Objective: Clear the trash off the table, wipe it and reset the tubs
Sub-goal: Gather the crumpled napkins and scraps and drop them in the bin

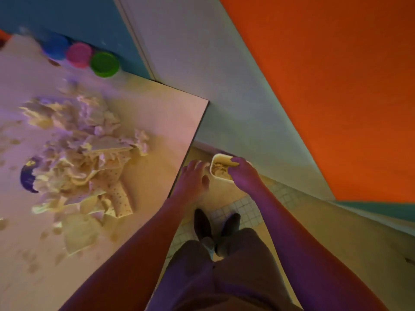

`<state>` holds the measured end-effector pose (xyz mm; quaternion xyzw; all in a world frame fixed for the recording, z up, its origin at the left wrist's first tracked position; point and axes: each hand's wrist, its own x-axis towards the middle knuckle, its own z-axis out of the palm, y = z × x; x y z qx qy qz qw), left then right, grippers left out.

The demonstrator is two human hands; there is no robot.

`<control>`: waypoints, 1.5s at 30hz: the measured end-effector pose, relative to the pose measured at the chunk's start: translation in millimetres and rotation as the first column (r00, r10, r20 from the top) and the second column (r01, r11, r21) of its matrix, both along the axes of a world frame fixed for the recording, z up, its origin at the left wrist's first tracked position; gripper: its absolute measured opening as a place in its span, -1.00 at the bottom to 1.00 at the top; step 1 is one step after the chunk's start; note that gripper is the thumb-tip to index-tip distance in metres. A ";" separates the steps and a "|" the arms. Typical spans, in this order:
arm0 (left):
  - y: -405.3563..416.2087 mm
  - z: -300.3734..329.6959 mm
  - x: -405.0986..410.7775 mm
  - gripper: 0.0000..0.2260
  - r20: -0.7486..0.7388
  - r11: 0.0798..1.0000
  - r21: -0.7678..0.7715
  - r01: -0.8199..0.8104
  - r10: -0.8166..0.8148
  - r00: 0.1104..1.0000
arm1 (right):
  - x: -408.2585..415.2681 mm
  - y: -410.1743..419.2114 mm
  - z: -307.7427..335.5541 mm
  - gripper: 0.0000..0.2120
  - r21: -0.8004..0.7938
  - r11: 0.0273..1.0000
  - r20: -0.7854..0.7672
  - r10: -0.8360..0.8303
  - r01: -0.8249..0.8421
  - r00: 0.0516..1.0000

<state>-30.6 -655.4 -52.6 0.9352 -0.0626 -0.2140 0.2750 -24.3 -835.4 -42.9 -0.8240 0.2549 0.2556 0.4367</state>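
- And here we are beside the table (170, 113), both hands down past its right edge, at about four o'clock from the paper heap, working over a small pale bin (221, 167) that stands on the floor.
- The right hand (243, 176) is over the bin's mouth, its fingers curled down on the near rim; whether they pinch paper or only the rim, I cannot tell through the blur.
- The left hand (193, 176) is at the bin's nine o'clock side, its fingers loosely spread and lying against or just beside the wall; real contact is not clear.
- Inside the bin there is crumpled pale stuff, most likely trash already dropped in.
- Now the main job: the pile of torn paper (80, 153) sprawls across the middle of the table, with small scraps scattered toward seven o'clock.
- My judgement: that paper is featherlight, soft and springy, nothing fragile, but it sheds bits. Best taken in a two-handed scoop from underneath the edges, squeezed to a wad.
- The bin looks like light, stiff plastic; the rim is the sensible hold, perhaps lifted to the table edge so scraps can be swept in.
- Up at twelve o'clock along the blue wall stand three tubs in a touching row: blue tub (56, 47), pink tub (78, 53), green tub (105, 63). Rigid and easy to grip round the sides.
- A dark purple lid (28, 177) pokes out at nine o'clock of the heap, half buried.
- Clearing seems barely under way; wiping not yet begun.
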 end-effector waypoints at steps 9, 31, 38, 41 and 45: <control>67.8 41.1 -11.8 -0.59 0.067 0.983 -0.041 -0.181 0.183 0.981 | 26.0 64.5 40.1 -0.57 -0.022 0.971 0.127 0.238 -0.237 0.963; 204.5 92.9 5.7 -0.66 0.316 0.709 -0.072 -0.701 0.683 0.659 | 127.3 198.3 47.2 -0.33 -0.099 0.701 0.138 0.713 -0.706 0.688; 228.6 93.6 21.7 -0.62 0.268 0.535 0.096 -0.840 0.798 0.539 | 152.0 222.2 29.2 -0.25 -0.229 0.518 0.061 0.853 -0.824 0.519; 231.6 89.2 25.3 -0.58 0.231 0.484 0.172 -0.858 0.827 0.513 | 157.0 225.0 20.3 -0.24 -0.279 0.417 0.026 0.904 -0.865 0.427; 230.3 87.4 30.3 -0.58 0.231 0.478 0.254 -0.841 0.814 0.533 | 164.1 227.7 10.8 -0.35 -0.303 0.363 0.047 0.929 -0.881 0.367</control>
